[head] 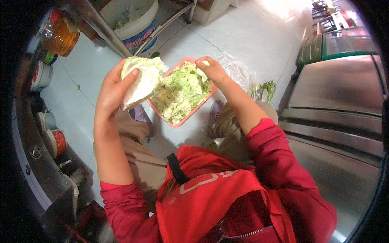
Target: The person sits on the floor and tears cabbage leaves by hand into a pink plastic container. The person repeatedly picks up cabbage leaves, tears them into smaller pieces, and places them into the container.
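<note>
My left hand (114,82) grips a large pale piece of cabbage (142,80), its thumb pressed on the white inner side. Between my feet a pink plastic basket (177,124) stands on the floor, heaped with torn cabbage leaves (182,94). Over the basket's far right side, my right hand (212,70) pinches a small pale leaf piece (202,73) between thumb and fingers. The cabbage in my left hand overlaps the basket's left rim in view.
Right of the basket lie a clear plastic bag (235,71) and green vegetables (267,91). A white bucket (136,24) sits behind a metal rack leg (103,27). Tubs (56,142) and an amber oil bottle (62,36) line the left; a steel cabinet (337,88) borders the right.
</note>
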`<state>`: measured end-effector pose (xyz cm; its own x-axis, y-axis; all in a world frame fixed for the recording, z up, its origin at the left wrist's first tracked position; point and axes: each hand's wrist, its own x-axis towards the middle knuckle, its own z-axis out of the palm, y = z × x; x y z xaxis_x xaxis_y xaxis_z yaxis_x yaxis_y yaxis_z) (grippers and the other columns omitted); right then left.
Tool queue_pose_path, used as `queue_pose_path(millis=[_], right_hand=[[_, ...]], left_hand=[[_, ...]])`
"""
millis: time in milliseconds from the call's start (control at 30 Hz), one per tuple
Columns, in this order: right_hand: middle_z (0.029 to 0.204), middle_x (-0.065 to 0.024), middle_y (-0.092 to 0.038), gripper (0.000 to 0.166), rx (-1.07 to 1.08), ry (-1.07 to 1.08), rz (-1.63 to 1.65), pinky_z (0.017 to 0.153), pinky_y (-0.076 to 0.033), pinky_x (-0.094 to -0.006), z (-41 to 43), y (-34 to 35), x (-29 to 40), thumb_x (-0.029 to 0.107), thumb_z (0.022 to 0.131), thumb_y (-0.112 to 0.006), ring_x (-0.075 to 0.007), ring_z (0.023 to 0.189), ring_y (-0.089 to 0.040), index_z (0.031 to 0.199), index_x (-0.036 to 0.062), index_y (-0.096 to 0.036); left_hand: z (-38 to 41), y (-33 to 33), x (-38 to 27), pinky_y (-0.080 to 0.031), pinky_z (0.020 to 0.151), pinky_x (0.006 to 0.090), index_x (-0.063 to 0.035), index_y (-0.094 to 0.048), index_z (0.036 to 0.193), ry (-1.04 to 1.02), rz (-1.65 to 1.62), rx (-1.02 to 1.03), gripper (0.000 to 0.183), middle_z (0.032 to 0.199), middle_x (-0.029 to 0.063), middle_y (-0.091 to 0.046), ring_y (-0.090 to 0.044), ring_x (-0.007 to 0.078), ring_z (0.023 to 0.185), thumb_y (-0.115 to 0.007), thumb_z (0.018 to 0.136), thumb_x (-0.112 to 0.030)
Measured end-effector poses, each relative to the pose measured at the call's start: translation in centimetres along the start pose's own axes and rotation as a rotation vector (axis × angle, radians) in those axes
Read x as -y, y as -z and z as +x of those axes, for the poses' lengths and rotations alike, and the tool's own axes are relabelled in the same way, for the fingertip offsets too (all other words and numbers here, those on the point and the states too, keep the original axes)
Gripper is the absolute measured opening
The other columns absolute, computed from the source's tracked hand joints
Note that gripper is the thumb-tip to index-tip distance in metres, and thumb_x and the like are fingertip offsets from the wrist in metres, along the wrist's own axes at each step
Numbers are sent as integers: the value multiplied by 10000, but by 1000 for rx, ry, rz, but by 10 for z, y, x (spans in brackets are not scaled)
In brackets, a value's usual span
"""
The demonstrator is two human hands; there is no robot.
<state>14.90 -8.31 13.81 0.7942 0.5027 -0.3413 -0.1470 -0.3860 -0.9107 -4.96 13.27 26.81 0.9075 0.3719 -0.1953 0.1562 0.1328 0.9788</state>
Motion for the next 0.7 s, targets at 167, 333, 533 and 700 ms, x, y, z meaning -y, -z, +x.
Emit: queue_pose_path(millis=[167,333,533,700], right_hand=[[926,-179,-648,251,-309,12,-154,784,-474,-360,45,-17,-83,249,776,-678,-301,878,-617,954,77,-631],[1242,-246,-483,473,-206,158,-497,950,-394,-396,61,-40,-123,253,793,-649,-350,1117,-493,1159,-21,-525],[1256,-269,-462,508,-179,468,-707,993,-351,-448,70,-71,-186,310,853,-556,-410,1161,-440,1188,-63,-474],[1295,-235,-466,464,98,158,-589,1025,-326,-420,94,-37,-172,333,868,-519,-363,1210,-427,1196,4,-535]], left_hand=[[-4,8,-10,-467,768,235,18,-518,1120,-14,36,-41,294,989,56,-608,-576,103,870,-586,890,-152],[-17,11,-15,-458,769,224,10,-513,1119,33,64,-94,278,982,52,-603,-566,98,876,-578,894,-140],[-6,0,-17,-455,761,222,1,-520,1110,47,54,-32,266,977,41,-608,-561,90,872,-593,886,-122],[7,-8,-6,-461,740,263,-6,-519,1079,6,275,62,273,911,72,-617,-577,128,818,-591,838,-113]])
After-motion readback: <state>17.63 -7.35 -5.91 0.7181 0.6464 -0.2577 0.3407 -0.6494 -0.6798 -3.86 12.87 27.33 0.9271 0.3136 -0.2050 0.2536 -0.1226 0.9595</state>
